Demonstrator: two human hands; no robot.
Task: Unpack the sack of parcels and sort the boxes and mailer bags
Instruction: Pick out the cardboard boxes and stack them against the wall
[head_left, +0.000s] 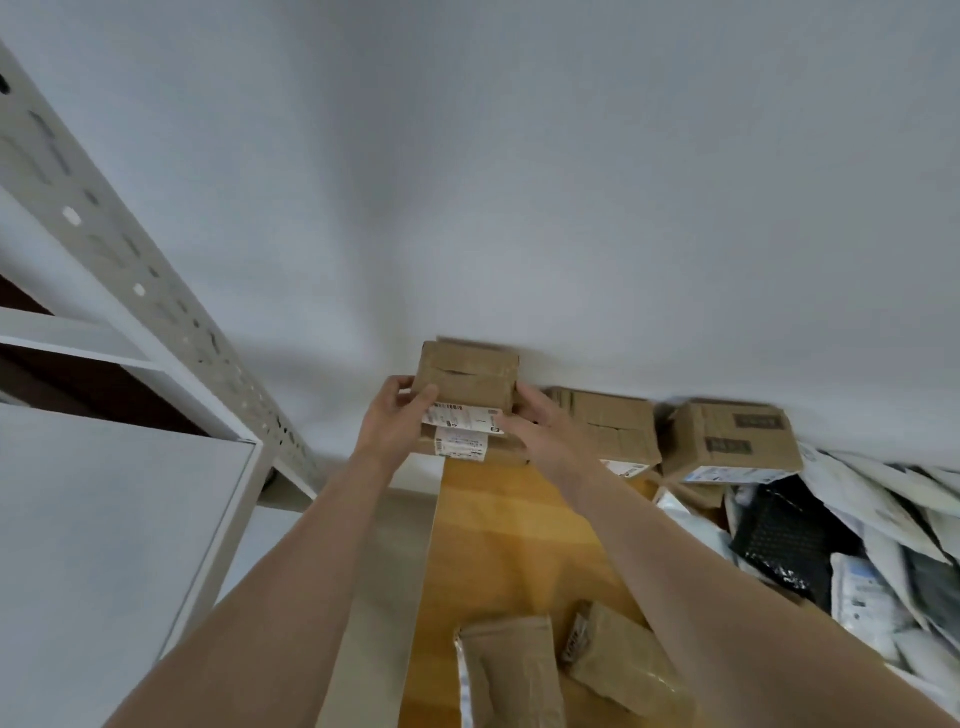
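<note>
Box (467, 376) sat on lower box (462, 448) by wall (519, 182). We gripped its ends, left hand (392, 418) and right hand (532, 423), fingers (402, 385) curled round. We judged it best: square edges, settle flat, then release.

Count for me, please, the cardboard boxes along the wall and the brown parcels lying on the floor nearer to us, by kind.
Cardboard boxes plainly visible by the wall: 4 (held box, labelled box under it, middle box, right box)
Brown parcels on the floor: 2 (left parcel, right parcel)
Total: 6
</note>
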